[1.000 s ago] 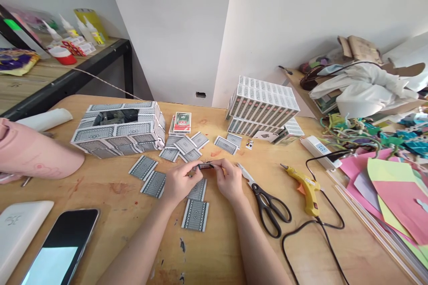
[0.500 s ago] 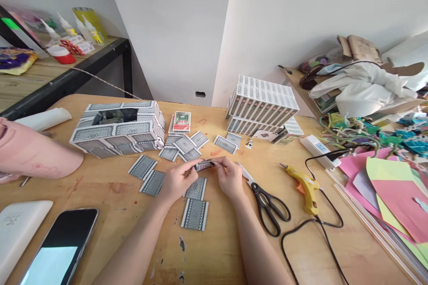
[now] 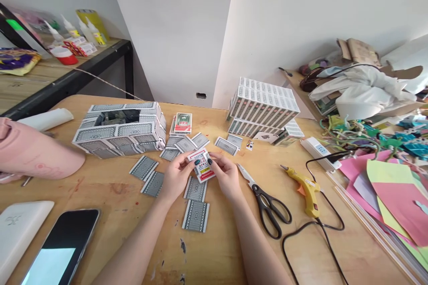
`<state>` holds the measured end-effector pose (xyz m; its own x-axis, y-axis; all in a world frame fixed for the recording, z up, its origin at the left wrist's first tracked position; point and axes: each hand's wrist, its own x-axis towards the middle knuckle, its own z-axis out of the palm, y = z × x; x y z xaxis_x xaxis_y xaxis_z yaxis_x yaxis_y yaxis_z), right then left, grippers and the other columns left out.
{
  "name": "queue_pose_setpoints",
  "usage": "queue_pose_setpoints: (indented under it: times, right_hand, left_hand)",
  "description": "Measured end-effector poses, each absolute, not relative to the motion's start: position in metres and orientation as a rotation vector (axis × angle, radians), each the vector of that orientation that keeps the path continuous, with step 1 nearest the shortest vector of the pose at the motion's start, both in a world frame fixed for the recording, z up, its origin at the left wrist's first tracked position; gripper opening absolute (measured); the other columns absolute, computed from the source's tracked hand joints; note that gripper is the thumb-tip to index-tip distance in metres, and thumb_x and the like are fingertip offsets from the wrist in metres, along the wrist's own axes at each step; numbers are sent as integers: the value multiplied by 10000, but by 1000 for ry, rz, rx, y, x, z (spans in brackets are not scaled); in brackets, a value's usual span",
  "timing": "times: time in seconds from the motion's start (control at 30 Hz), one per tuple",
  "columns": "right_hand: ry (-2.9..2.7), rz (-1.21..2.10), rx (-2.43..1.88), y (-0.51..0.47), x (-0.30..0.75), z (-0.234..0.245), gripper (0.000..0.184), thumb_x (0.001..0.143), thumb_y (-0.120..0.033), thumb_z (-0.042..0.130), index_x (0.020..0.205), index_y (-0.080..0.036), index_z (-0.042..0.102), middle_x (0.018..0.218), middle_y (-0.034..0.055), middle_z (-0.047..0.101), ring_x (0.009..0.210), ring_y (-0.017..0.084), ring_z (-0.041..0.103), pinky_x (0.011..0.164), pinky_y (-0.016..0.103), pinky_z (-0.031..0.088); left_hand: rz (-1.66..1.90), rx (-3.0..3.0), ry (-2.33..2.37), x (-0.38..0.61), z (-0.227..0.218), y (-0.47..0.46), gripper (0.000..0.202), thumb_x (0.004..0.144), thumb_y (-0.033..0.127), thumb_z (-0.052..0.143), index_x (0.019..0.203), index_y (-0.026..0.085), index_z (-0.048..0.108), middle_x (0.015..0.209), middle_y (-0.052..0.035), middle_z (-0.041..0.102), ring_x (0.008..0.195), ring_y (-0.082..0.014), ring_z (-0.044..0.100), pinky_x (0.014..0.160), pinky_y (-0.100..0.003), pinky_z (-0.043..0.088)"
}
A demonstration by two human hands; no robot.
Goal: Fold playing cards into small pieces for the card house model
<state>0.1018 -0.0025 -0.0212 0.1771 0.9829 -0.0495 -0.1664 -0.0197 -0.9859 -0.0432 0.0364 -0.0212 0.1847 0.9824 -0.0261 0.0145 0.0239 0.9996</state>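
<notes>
A playing card box (image 3: 202, 172), white with red and yellow print, is held just above the table. My left hand (image 3: 177, 175) grips its left side, thumb on the printed face. My right hand (image 3: 228, 176) pinches the upper right corner with the thumb on top. Beneath and around my hands lie grey patterned card pieces (image 3: 195, 216), with more card pieces (image 3: 143, 168) to the left. Black-handled scissors (image 3: 269, 207) rest to the right of my right hand. Behind my hands stands another boxed deck (image 3: 183, 123), green and red.
A box covered in cards (image 3: 123, 132) sits at the back left, a stack of card boxes (image 3: 264, 104) at the back right. A yellow glue gun (image 3: 306, 189) trails its cord on the right. Phone (image 3: 63, 245), power bank (image 3: 23, 231) and pink bottle (image 3: 43, 151) occupy the left.
The card box was edge-on between my fingers. Now it is turned so its printed face shows, with both thumbs on it. The view has shifted slightly.
</notes>
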Motion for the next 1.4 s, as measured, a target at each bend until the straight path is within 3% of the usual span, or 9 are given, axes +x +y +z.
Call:
queue_pose_setpoints:
  times: [0.1, 0.2, 0.47, 1.4]
  right_hand:
    - [-922, 1205, -1188, -3, 101, -24, 423, 769, -360, 596, 1137, -152, 594, 799, 34, 697, 710, 180, 623, 662, 302, 488]
    - [-891, 1218, -1192, -2, 101, -29, 461, 762, -361, 599, 1170, -148, 585, 789, 25, 695, 735, 187, 616, 714, 323, 486]
    - [-802, 1221, -1225, -4, 101, -26, 561, 741, -370, 614, 1249, -148, 526, 679, -8, 656, 705, 173, 586, 702, 305, 481]
    - [-908, 1254, -1209, -5, 110, -26, 626, 743, -401, 622, 1303, -172, 463, 667, -28, 612, 613, 119, 513, 640, 249, 442]
  left_hand:
    - [1087, 1152, 1142, -39, -22, 35, 421, 711, 355, 645, 1053, 143, 521, 722, -17, 661, 627, -155, 626, 541, -257, 515]
    - [1157, 1115, 1249, -34, -24, 31, 340, 699, 366, 656, 929, 136, 558, 723, -36, 674, 562, -141, 614, 466, -227, 489]
    - [1261, 1602, 1370, -34, -30, 23, 310, 807, 312, 542, 1063, 166, 635, 995, -88, 688, 852, -192, 655, 761, -308, 529]
    - [1150, 1634, 1245, -36, -28, 23, 412, 848, 319, 469, 1235, 186, 521, 1118, -98, 610, 957, -174, 592, 820, -281, 493]
